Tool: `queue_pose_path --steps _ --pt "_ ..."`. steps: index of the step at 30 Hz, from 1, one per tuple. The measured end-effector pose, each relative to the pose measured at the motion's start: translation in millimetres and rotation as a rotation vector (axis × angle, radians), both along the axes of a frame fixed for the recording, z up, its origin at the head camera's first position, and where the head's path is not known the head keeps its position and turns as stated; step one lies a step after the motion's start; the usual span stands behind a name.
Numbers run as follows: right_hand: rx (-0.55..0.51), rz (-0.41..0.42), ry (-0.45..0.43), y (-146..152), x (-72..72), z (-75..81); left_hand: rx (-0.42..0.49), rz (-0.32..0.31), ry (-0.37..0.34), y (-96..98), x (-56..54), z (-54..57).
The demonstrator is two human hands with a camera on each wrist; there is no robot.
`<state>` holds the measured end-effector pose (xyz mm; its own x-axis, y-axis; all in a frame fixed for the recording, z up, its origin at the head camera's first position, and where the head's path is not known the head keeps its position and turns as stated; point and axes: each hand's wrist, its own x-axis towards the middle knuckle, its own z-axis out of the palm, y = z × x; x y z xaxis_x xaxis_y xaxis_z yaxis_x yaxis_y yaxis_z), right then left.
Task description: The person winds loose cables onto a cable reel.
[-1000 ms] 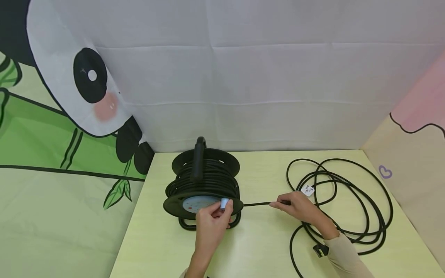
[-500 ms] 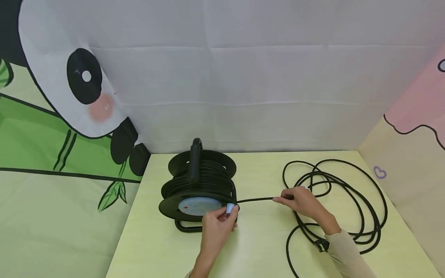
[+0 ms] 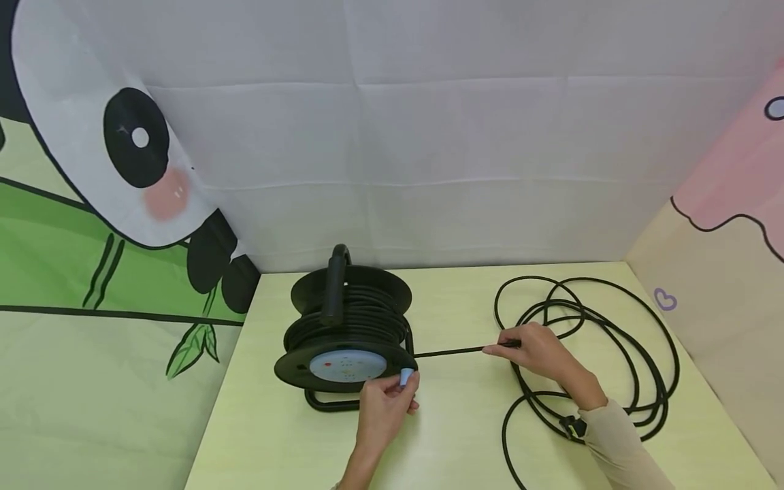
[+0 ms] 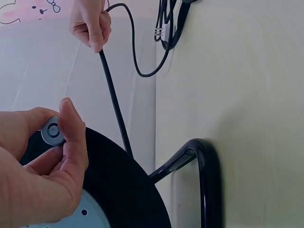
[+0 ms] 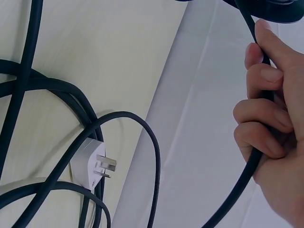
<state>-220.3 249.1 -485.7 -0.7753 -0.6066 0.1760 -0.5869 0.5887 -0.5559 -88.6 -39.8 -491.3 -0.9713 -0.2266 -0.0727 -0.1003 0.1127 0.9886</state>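
Note:
A black cable reel with a pale blue socket face stands upright on its tube frame. My left hand pinches the small light-blue crank knob at the right of its front disc, between thumb and fingers. From the drum a taut stretch of black cable runs right to my right hand. In the right wrist view, that hand's fingers curl round the cable. Past it, loose cable loops spread over the table. A white plug lies among them, hidden in the head view.
The pale yellow table meets a white cloth backdrop at its far edge. Printed cloth panels rise at left and right. A small dark block shows beside my right sleeve. One cable strand runs off the near edge of view.
The crank knob has gone a little clockwise, down along the disc's right side, with my left hand on it. My right hand has drawn slightly away from the reel. The head view has shifted.

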Motion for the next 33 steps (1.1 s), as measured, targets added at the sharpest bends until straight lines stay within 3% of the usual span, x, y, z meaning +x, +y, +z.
queue_pose_path --steps 5,12,18,29,33 --pt "0.018 -0.012 0.003 2 -1.4 3.3 -0.001 -0.003 -0.022 -2.6 -0.2 -8.6" --pt "0.047 -0.034 0.021 8 -7.8 6.6 -0.037 0.053 -0.080 -11.0 0.9 -31.3" --pt "0.073 -0.042 0.018 11 -14.6 9.1 -0.013 0.061 -0.109 -21.4 2.3 -46.6" --pt "0.108 -0.057 -0.056 15 -23.2 16.2 -0.050 0.116 -0.151 -59.2 12.7 -61.5" --pt "0.116 -0.062 -0.052 19 -25.6 16.8 -0.074 0.164 -0.178 -73.3 16.6 -63.4"
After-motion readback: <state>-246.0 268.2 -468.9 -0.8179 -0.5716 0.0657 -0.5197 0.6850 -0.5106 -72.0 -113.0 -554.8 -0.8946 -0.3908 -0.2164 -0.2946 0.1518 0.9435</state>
